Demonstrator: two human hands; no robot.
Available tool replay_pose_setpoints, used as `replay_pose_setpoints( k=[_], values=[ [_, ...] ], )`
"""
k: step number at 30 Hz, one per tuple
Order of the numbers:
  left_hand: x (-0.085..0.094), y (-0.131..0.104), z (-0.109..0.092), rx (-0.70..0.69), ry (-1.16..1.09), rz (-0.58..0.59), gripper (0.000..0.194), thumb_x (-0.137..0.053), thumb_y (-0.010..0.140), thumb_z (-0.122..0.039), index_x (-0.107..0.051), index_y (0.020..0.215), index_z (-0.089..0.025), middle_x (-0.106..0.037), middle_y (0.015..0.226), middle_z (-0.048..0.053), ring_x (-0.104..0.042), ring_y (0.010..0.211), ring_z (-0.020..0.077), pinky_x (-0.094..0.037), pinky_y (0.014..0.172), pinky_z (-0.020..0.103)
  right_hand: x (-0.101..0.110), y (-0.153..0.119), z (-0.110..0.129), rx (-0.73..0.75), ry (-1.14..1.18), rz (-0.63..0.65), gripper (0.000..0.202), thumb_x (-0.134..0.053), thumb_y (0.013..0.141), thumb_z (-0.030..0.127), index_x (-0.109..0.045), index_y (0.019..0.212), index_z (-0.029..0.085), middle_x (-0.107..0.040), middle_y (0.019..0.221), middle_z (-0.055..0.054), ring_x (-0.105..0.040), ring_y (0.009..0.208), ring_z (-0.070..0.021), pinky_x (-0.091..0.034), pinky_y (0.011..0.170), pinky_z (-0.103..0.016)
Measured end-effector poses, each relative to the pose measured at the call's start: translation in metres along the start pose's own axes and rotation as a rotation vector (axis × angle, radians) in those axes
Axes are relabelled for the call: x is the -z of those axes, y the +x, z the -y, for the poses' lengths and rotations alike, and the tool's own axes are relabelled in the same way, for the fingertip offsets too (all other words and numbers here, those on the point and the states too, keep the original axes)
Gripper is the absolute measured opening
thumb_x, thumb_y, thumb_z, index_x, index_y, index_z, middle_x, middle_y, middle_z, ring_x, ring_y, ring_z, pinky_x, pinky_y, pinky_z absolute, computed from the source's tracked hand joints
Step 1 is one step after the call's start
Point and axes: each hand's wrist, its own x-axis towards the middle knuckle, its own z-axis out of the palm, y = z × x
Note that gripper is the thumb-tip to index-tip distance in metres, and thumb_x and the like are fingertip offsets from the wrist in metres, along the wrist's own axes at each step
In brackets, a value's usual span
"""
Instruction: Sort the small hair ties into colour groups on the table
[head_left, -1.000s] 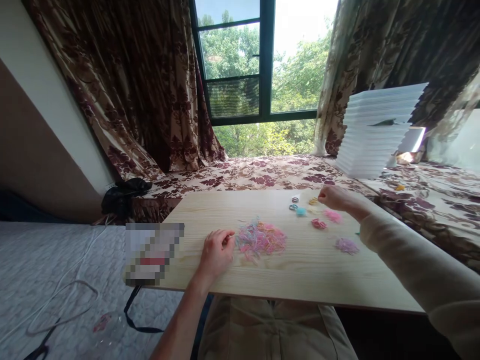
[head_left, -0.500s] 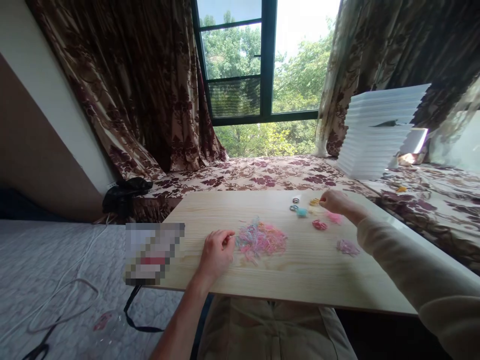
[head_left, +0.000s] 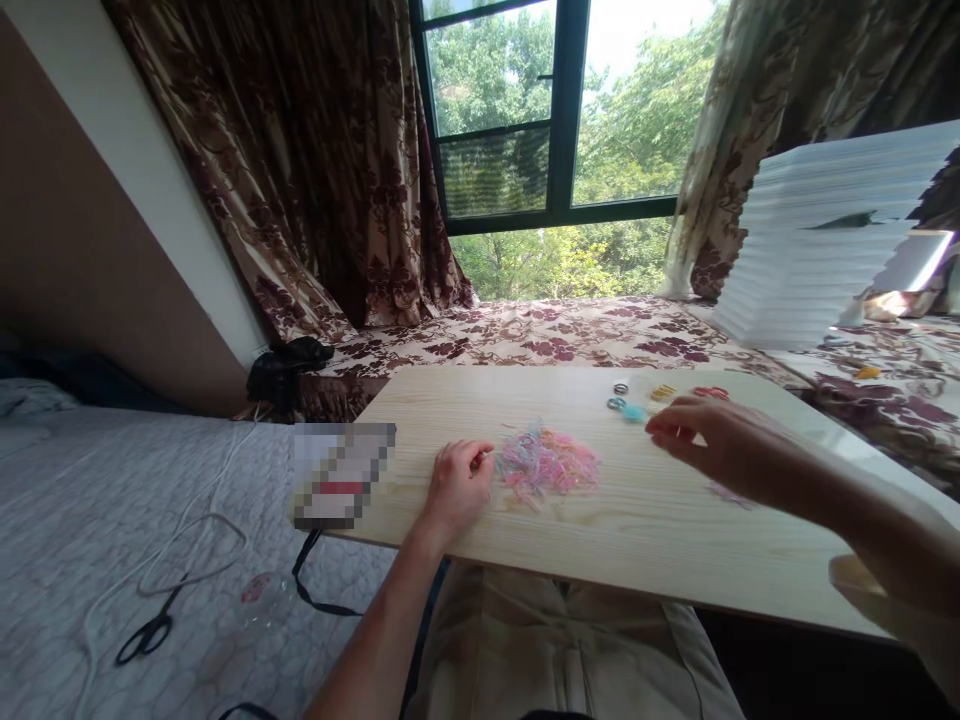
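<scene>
A loose pile of thin pastel bands (head_left: 549,462), pink, blue and orange, lies mid-table; they look like small elastic hair ties. Just left of it, my left hand (head_left: 459,485) rests with fingers curled in, and anything inside them is hidden. My right hand (head_left: 701,432) is over the right part of the table, slightly blurred, thumb and fingers parted with nothing visible between. Beyond its fingertips are a teal clump (head_left: 634,413), blue-grey rings (head_left: 616,403), dark rings (head_left: 620,388), yellow bands (head_left: 664,392) and red bands (head_left: 709,393). Purple bands (head_left: 731,495) show partly below the hand.
The pale wooden table (head_left: 525,540) spans the front. A pixelated object (head_left: 345,478) sits on its left end. Black-handled scissors (head_left: 146,638) and a white cable (head_left: 139,580) lie on the quilted bed at left. A tall white stack (head_left: 814,240) stands at the back right.
My right hand has left the yellow bands and drawn back toward me, now covering the pink clump. My left hand stays beside the pile. The view has shifted, bringing the scissors more fully into sight.
</scene>
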Motion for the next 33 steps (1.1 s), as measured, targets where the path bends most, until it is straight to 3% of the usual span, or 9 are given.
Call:
replay_pose_setpoints(
  k=[1, 2, 7, 12, 20, 33],
  values=[
    [0.000, 0.000, 0.000, 0.000, -0.001, -0.002, 0.016, -0.057, 0.085, -0.013, -0.072, 0.090, -0.017, -0.072, 0.086, 0.005, -0.064, 0.087, 0.0192, -0.050, 0.085, 0.033, -0.006, -0.011, 0.010, 0.079, 0.017, 0.138, 0.006, -0.070, 0.075, 0.023, -0.074, 0.070, 0.023, -0.070, 0.064, -0.002, -0.059, 0.056, -0.0130, -0.040, 0.055, -0.025],
    [0.000, 0.000, 0.000, 0.000, -0.003, -0.005, 0.016, -0.057, 0.085, -0.013, -0.072, 0.090, -0.017, -0.073, 0.087, 0.005, -0.064, 0.088, 0.0192, -0.050, 0.085, 0.034, -0.013, -0.022, 0.020, 0.117, 0.038, 0.188, 0.011, -0.064, 0.080, 0.024, -0.074, 0.076, 0.023, -0.070, 0.069, -0.003, -0.061, 0.058, -0.0140, -0.042, 0.055, -0.026],
    [0.000, -0.001, -0.001, -0.004, -0.004, -0.007, 0.016, -0.058, 0.084, -0.012, -0.072, 0.089, -0.017, -0.072, 0.084, 0.004, -0.064, 0.086, 0.0185, -0.050, 0.084, 0.032, -0.062, -0.058, 0.056, 0.062, 0.255, 0.122, 0.028, -0.045, 0.093, 0.029, -0.072, 0.088, 0.021, -0.071, 0.083, -0.006, -0.065, 0.066, -0.0148, -0.049, 0.060, -0.027],
    [0.000, 0.000, -0.001, 0.002, 0.004, -0.002, 0.016, -0.058, 0.084, -0.012, -0.073, 0.089, -0.018, -0.072, 0.084, 0.004, -0.064, 0.086, 0.0181, -0.050, 0.084, 0.031, -0.092, -0.065, 0.060, 0.033, 0.278, 0.089, 0.029, -0.044, 0.093, 0.027, -0.072, 0.089, 0.021, -0.070, 0.087, -0.007, -0.067, 0.076, -0.0173, -0.051, 0.066, -0.029],
    [0.000, 0.000, -0.001, 0.008, -0.001, 0.003, 0.017, -0.057, 0.086, -0.014, -0.072, 0.092, -0.017, -0.072, 0.086, 0.005, -0.064, 0.088, 0.0185, -0.050, 0.087, 0.033, -0.099, -0.070, 0.052, 0.062, 0.149, 0.047, 0.028, -0.046, 0.092, 0.025, -0.073, 0.097, 0.023, -0.070, 0.091, -0.007, -0.065, 0.084, -0.0206, -0.051, 0.072, -0.032],
    [0.000, 0.000, 0.000, 0.016, -0.012, 0.009, 0.016, -0.058, 0.085, -0.015, -0.073, 0.092, -0.018, -0.072, 0.087, 0.005, -0.064, 0.089, 0.0183, -0.050, 0.087, 0.032, -0.096, -0.069, 0.057, 0.144, 0.090, 0.063, 0.028, -0.044, 0.095, 0.027, -0.071, 0.089, 0.022, -0.068, 0.085, -0.007, -0.063, 0.078, -0.0192, -0.050, 0.070, -0.032]
  ],
)
